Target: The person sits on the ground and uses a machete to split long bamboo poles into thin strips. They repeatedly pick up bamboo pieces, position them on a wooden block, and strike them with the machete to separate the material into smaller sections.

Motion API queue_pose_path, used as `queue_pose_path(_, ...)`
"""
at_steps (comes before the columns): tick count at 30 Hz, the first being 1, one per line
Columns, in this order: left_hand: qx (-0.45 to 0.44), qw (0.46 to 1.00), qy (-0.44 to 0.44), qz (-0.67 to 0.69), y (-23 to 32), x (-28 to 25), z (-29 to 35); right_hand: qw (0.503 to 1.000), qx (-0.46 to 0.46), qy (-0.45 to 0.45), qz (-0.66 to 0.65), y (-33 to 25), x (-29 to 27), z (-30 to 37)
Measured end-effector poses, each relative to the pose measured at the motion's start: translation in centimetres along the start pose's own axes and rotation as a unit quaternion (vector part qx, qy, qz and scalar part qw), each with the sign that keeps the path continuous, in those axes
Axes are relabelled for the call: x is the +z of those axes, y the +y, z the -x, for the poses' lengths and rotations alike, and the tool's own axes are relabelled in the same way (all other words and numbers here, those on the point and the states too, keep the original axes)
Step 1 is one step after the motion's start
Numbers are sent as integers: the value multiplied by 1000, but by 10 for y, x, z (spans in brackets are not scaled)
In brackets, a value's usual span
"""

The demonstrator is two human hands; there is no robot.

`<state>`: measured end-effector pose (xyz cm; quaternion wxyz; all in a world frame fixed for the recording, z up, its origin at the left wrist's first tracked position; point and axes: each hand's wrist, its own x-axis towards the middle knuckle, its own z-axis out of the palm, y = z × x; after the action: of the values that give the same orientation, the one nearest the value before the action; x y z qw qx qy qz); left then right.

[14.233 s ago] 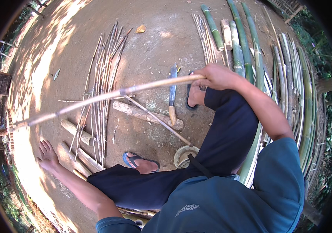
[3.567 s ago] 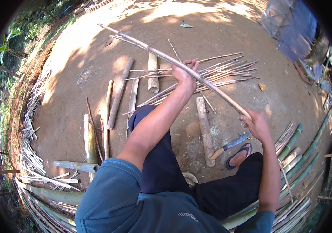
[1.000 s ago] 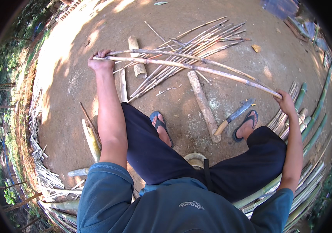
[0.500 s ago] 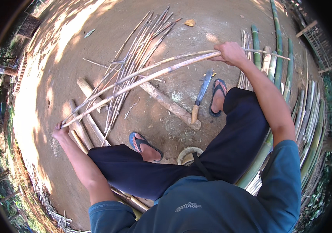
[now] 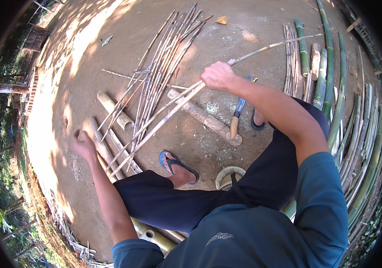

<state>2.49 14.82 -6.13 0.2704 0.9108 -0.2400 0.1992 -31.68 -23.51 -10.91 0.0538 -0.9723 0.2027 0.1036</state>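
Note:
My right hand [image 5: 218, 76] is closed around two thin bamboo poles [image 5: 166, 118] in front of me. Their left ends slope down toward my left knee, while one slender end reaches far out to the upper right. Off to the left, my left hand [image 5: 83, 144] is apart from the poles, its fingers loosely curled with a gap and nothing visible in them. Beneath the poles lies a pile of thin brown sticks [image 5: 162, 71]. A machete [image 5: 237, 111] with a wooden handle rests against a short log [image 5: 206, 117] between my feet.
Thick green bamboo poles [image 5: 329, 58] and a stack of split strips [image 5: 363, 143] lie along the right. Short bamboo pieces [image 5: 110, 107] lie on the ground at left. A round pale container [image 5: 226, 173] stands between my legs. Dry leaf [image 5: 222, 20] lies ahead.
My left hand has let go of the poles' left ends and drawn slightly rightward. My right hand has moved left and down along with the poles, whose left ends now sit lower.

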Motion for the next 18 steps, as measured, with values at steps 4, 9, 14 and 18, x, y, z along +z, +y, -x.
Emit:
queue_pose_path(4, 284, 912, -295, 30, 145, 74, 94, 998, -48, -24, -17, -44, 53, -18)
queue_pose_path(9, 195, 854, -481, 16, 171, 150, 163, 992, -107, -43, -45, -98, 74, -36)
queue_pose_path(14, 89, 854, -512, -37, 160, 202, 190, 975, -153, -155, -47, -95, 111, -58)
queue_pose_path(18, 31, 850, -519, -78, 122, 229, 207, 971, -225, 84, -15, -65, 164, -25)
